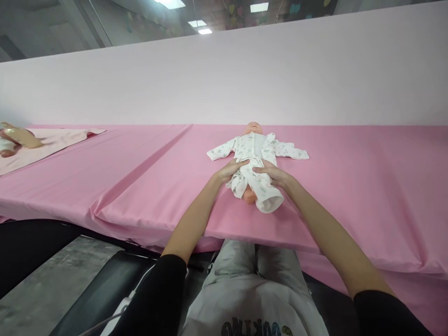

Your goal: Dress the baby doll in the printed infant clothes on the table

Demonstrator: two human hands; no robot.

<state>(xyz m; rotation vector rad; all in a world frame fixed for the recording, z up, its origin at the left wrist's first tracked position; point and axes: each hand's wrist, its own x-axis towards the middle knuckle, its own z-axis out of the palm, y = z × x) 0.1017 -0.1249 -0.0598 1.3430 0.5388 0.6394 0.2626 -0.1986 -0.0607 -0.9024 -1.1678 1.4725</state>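
A baby doll (pixel 253 127) lies on its back, head toward the wall, on a pink-covered table. It wears a white patterned top (pixel 247 145) with both sleeves spread sideways, and white patterned pants (pixel 257 179). My left hand (pixel 231 169) grips the pants at the doll's left-hand side in view, thumb over the waist. My right hand (pixel 273 172) grips the opposite side of the pants, thumb on the front. A bare foot (pixel 249 195) shows at one leg opening; the other pant leg (pixel 270 203) hangs loose with its opening toward me. The undersides of my fingers are hidden.
The pink cloth (pixel 147 158) has raised folds and drops over the table's front edge. At far left, another doll (pixel 21 136) is partly visible on a pale cloth (pixel 66 140). A white wall panel (pixel 224 79) stands behind. A black chair (pixel 105 284) is below left.
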